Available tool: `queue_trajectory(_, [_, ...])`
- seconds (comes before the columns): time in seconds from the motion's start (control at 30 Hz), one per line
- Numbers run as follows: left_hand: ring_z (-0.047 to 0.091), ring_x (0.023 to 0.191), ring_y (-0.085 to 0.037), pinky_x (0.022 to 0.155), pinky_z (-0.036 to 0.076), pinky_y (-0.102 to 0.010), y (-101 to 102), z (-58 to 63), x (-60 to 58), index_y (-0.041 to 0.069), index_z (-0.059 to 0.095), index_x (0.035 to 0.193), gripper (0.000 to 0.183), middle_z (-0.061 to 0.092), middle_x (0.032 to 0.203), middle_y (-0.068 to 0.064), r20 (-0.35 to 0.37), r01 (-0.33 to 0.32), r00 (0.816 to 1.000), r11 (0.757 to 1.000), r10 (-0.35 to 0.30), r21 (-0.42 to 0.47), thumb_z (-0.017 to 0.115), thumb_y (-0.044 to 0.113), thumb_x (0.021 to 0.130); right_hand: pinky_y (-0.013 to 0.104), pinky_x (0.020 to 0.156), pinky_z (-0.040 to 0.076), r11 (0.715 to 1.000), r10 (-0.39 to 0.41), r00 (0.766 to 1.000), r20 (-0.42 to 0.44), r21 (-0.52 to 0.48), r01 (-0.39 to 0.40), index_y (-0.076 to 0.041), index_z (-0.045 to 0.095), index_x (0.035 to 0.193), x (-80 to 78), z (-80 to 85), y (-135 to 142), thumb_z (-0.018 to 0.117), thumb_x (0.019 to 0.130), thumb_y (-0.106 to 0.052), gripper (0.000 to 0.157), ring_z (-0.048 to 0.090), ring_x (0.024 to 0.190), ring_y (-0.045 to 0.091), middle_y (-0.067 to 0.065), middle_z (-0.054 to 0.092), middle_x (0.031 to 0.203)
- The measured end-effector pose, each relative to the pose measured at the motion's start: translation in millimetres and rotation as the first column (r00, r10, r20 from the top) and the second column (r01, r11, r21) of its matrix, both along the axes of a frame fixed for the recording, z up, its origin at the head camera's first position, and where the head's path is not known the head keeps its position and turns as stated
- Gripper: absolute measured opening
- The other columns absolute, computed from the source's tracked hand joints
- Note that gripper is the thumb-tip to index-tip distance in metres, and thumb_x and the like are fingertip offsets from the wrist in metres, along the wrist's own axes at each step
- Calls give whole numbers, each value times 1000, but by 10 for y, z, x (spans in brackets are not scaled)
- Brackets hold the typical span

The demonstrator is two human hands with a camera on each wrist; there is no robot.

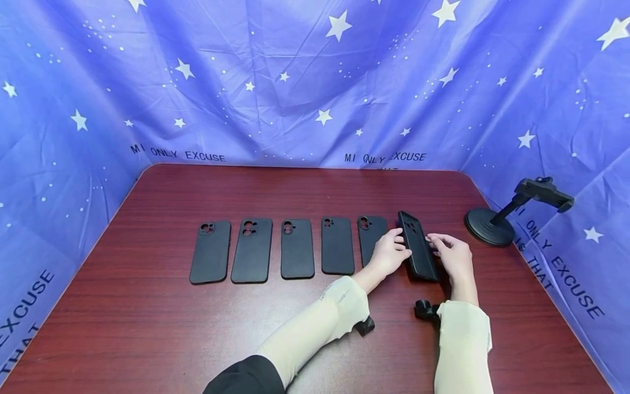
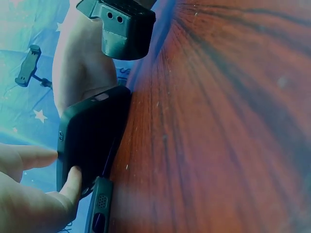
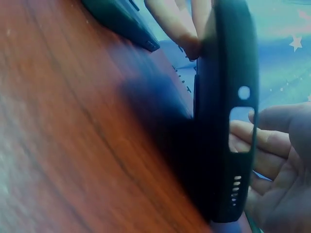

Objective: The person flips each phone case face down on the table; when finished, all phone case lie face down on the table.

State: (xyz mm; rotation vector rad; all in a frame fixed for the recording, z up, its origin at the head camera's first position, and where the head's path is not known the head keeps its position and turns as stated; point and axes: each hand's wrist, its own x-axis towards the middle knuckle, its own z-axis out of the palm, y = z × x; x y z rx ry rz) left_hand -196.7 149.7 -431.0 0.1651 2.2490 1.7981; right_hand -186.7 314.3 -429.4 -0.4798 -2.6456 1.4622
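Note:
In the head view a black phone case point(image 1: 419, 249) is tipped up on the table at the right end of a row, its top leaning left. My left hand point(image 1: 391, 251) pinches its raised left edge; in the left wrist view the thumb and one finger meet the case point(image 2: 90, 141) near a corner. My right hand point(image 1: 453, 257) is at the other side, fingers loosely bent, fingertips right at the edge. Through the port cutout of the case point(image 3: 241, 165), fingers of the right hand point(image 3: 277, 150) show behind it. Partly under my left hand lies another black phone case point(image 1: 371, 232).
Left of my hands several black phone cases lie flat in a row, among them one phone case point(image 1: 337, 246) and, farthest left, another point(image 1: 210, 254). A black phone stand point(image 1: 489, 225) with a round base is at the right. A starry blue curtain point(image 1: 295, 109) surrounds the red-brown table point(image 1: 167, 328).

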Motion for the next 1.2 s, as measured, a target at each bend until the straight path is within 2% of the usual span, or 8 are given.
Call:
queue_trajectory(0.07, [68,101,-15,77,54,-17,-1,1,-5,8,52,138,55,67,122,-9,-13,-4,1000,1000,4,-1,70,3,86,9,69,53,1000,15,1000,-1,13,-15,2,64,125,-4,7,-22,50,101,-31,42,60,74,-13,0,74,99])
queue_trajectory(0.2, [68,102,-15,77,54,-16,-2,8,-5,8,53,137,54,67,123,-9,-39,-2,999,1000,2,-4,70,4,86,12,74,56,995,69,997,-23,-64,-70,8,58,127,-8,8,-45,48,102,-27,45,63,77,-13,9,72,108])
queue_trajectory(0.43, [68,105,-14,76,53,-13,-8,20,5,7,53,137,52,66,126,-7,-84,16,996,999,-13,36,68,4,87,13,78,56,959,155,985,-72,-228,-167,18,48,130,-5,9,-33,43,104,-24,50,64,84,-11,-13,69,96])
queue_trajectory(0.53, [68,106,-14,76,52,-12,-17,20,10,6,54,136,50,66,127,-7,-107,32,994,997,-25,66,68,4,88,12,78,55,939,181,981,-75,-284,-195,21,44,132,-7,14,-37,44,104,-28,56,64,85,-11,-20,67,90])
queue_trajectory(0.63, [68,107,-15,77,53,-12,-22,11,7,5,55,135,48,66,128,-7,-123,58,991,994,-47,91,67,4,89,9,78,54,933,198,979,-46,-299,-203,19,41,136,-13,34,-49,44,103,-35,62,62,85,-15,-26,64,88])
queue_trajectory(0.83, [68,109,-19,79,52,-11,-10,2,8,3,54,135,46,63,131,-11,-139,120,985,986,-104,116,65,1,90,12,67,53,911,227,974,23,-360,-204,16,29,143,-28,55,-62,43,102,-40,70,60,77,-12,-26,63,81])
queue_trajectory(0.97, [68,110,-18,79,52,-10,-6,10,12,4,54,135,46,63,132,-11,-139,133,983,985,-117,109,64,0,90,16,62,55,899,224,974,33,-394,-194,10,36,140,-20,64,-63,44,102,-38,63,62,71,-6,-23,65,78])
queue_trajectory(1.2, [67,112,-18,80,53,-12,-16,16,18,5,54,136,47,61,134,-9,-128,151,982,985,-139,86,64,1,90,16,67,54,923,236,971,28,-320,-215,6,42,139,-16,58,-48,47,101,-39,59,61,73,-5,-25,64,81])
